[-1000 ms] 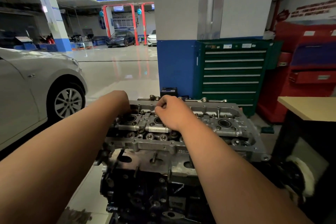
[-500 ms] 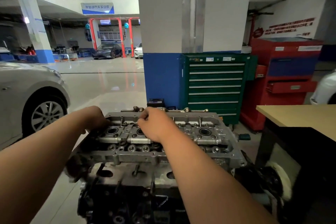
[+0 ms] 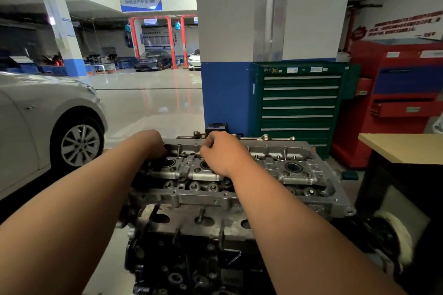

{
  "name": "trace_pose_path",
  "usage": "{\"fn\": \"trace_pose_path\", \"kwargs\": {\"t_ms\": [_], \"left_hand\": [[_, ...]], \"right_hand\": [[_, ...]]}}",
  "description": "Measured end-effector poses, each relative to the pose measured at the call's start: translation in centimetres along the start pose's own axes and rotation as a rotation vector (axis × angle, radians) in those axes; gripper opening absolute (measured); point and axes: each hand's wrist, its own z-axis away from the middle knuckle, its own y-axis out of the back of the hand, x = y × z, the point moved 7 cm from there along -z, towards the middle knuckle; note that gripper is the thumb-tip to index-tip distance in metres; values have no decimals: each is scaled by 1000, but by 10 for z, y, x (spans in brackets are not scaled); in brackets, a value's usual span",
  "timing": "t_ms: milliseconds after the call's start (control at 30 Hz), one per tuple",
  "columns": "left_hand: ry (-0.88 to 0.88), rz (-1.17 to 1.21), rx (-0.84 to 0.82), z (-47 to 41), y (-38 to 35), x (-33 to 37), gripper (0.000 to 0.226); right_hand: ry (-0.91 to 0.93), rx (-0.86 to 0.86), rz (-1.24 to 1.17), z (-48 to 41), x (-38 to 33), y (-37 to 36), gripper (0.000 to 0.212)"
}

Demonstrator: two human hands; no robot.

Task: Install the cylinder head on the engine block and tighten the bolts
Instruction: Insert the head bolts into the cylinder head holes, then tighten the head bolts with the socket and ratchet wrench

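Heavy, rigid cylinder head on engine block: lift by ends at 9 and 3 o'clock; right hand curled, hold unclear; left hand fingers hidden, cannot tell.

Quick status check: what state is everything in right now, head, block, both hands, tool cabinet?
Silver aluminium cylinder head: sitting on the block, top uncovered.
Dark engine block: under the head, carrying it.
Left hand: on the head's far left corner, fingers hidden.
Right hand: fingers curled on the head's top, grip unclear.
Green steel tool cabinet: drawers all closed.
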Motion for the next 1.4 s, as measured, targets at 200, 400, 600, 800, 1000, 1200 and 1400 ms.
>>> {"fn": "trace_pose_path", "kwargs": {"t_ms": [200,400,600,800,1000,1200,1400], "left_hand": [[19,152,96,19,-3,-7,52],[-408,441,395,107,54,140,23],[-955,366,266,300,34,375,39],[-1330,251,47,471,-49,517,23],[-1430,76,-93,545,-121,587,48],[-1286,176,-96,550,-142,642,55],[-1249,161,-21,546,-135,703,42]], "right_hand": [[-52,-41,-178,14,-4,9,14],[-142,256,74,89,34,122,21],[-510,597,450,290,172,296,36],[-1133,788,728,570,294,420,50],[-1343,820,427,670,371,429,68],[-1189,1112,289,675,379,425,42],[-1228,955,529,662,372,429,42]]}}
